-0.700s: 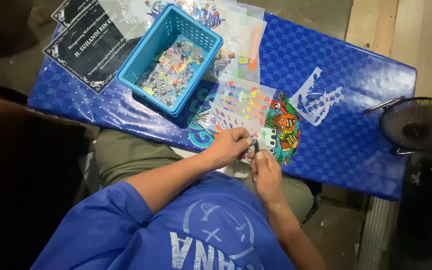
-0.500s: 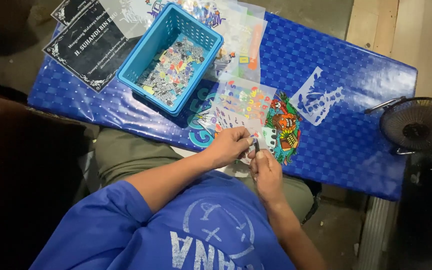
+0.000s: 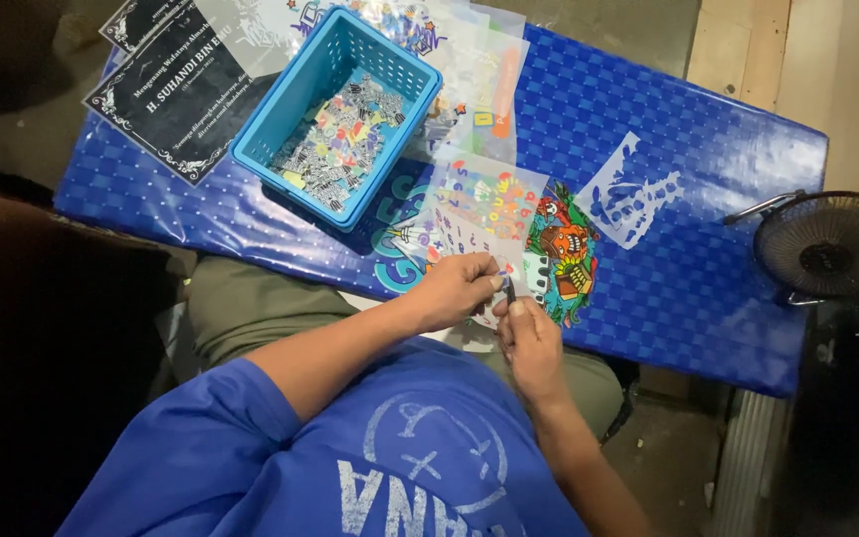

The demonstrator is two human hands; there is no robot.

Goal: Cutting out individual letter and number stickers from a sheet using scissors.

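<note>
My left hand [image 3: 457, 289] rests at the near edge of a clear sheet of small colourful stickers [image 3: 484, 204], its fingers pinched on the sheet's lower corner. My right hand [image 3: 529, 338] meets it from below, fingertips closed on a small dark thin object [image 3: 510, 290] held between both hands. What that object is I cannot tell. Both hands hover over the near edge of a blue checkered table cover [image 3: 648, 129], just beside a bright cartoon print [image 3: 564, 254].
A blue plastic basket [image 3: 405, 75] of mixed small stickers stands at the back left. More clear sticker sheets [image 3: 479, 70] lie behind it. A black printed card [image 3: 176, 94] lies far left. A small black fan [image 3: 832, 247] stands at the right edge.
Both hands stay together at the sheet's near corner. The fingers have shifted slightly, and the small pale piece seen between them earlier is no longer visible.
</note>
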